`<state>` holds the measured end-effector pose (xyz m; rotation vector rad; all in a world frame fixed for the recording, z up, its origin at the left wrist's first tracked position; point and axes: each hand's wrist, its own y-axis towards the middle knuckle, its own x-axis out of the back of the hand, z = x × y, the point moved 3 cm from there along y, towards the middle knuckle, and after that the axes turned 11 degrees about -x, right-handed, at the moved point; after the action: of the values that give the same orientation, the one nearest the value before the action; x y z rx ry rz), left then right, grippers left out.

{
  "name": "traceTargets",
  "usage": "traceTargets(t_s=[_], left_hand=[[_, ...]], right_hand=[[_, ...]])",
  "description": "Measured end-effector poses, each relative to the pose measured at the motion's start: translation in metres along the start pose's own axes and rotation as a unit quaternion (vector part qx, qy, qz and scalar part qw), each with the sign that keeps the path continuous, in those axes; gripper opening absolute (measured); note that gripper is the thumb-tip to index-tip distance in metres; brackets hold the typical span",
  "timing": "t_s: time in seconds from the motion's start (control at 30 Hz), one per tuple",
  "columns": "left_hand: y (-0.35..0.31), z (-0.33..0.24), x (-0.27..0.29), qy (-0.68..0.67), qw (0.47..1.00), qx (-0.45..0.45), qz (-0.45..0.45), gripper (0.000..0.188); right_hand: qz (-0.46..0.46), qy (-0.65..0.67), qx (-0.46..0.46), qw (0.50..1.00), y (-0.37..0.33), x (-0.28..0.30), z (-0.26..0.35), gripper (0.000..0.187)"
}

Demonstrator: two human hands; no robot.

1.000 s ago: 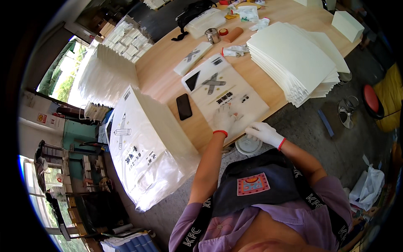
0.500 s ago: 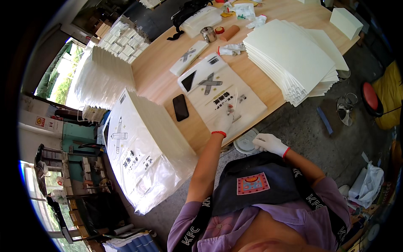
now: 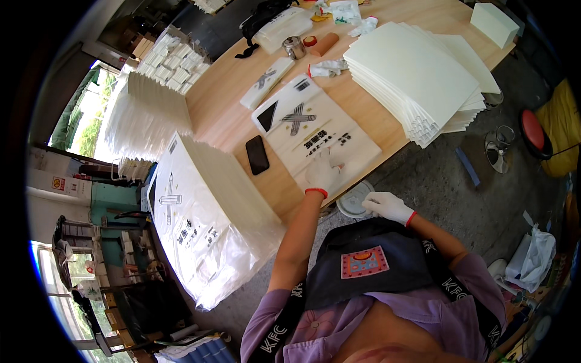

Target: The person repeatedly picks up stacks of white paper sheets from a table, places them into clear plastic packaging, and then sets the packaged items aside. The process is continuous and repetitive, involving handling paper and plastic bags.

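My left hand (image 3: pixel 324 172), in a white glove with a red cuff, lies on the near end of a clear-wrapped pack of paper (image 3: pixel 360 148) with pencil drawings and dark print on it. Its fingers are stretched out and spread. Past the table's near edge, in front of the apron, is my right hand (image 3: pixel 390 207) in a matching glove. Those fingers are curled in, and whatever they may hold is hidden. A black phone (image 3: pixel 257 155) lies left of the pack. Beneath the table edge, close to my right hand, a round whitish lid (image 3: pixel 353 201) shows.
A fanned stack of white sheets (image 3: pixel 417 75) fills the table's right side. Tall wrapped paper stacks (image 3: pixel 200 224) stand at the left. Farther back are a smaller pack (image 3: pixel 266 83), a loose glove (image 3: pixel 328 68), a metal tin (image 3: pixel 295 47) and an orange-brown roll (image 3: pixel 325 44).
My left hand's fingers have spread out on the pack, and more of its print shows. My right hand stays curled in nearly the same place. The whole view has shifted slightly.
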<state>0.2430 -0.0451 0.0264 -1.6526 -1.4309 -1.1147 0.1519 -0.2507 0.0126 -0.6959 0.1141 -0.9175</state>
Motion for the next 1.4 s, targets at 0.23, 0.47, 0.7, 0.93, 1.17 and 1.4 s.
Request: traceTargets(t_s=[0.23, 0.47, 0.7, 0.93, 1.17, 1.4], left_hand=[[0.012, 0.021, -0.002, -0.067, 0.993, 0.007, 0.098, 0.017], [0.008, -0.013, 0.032, -0.187, 0.974, 0.085, 0.095, 0.008], [0.018, 0.048, -0.007, -0.43, 0.902, 0.004, -0.03, 0.01], [0.014, 0.007, 0.056, -0.758, 0.637, 0.002, -0.138, 0.029], [-0.006, -0.058, 0.064, -0.488, 0.867, -0.026, -0.101, 0.038], [-0.064, -0.178, 0.095, -0.223, 0.895, -0.353, -0.154, 0.033]], right_hand=[[0.016, 0.044, 0.004, 0.999, 0.001, 0.001, -0.004, 0.027], [-0.07, 0.122, 0.017, 0.99, 0.067, 0.022, 0.023, 0.035], [-0.09, 0.056, 0.126, 0.986, 0.113, 0.029, 0.065, 0.042], [-0.275, -0.253, 0.071, 0.925, 0.062, 0.081, 0.014, 0.041], [-0.018, 0.252, 0.119, 0.96, 0.008, 0.071, 0.069, 0.043], [-0.22, -0.284, 0.22, 0.907, 0.082, 0.024, 0.076, 0.023]])
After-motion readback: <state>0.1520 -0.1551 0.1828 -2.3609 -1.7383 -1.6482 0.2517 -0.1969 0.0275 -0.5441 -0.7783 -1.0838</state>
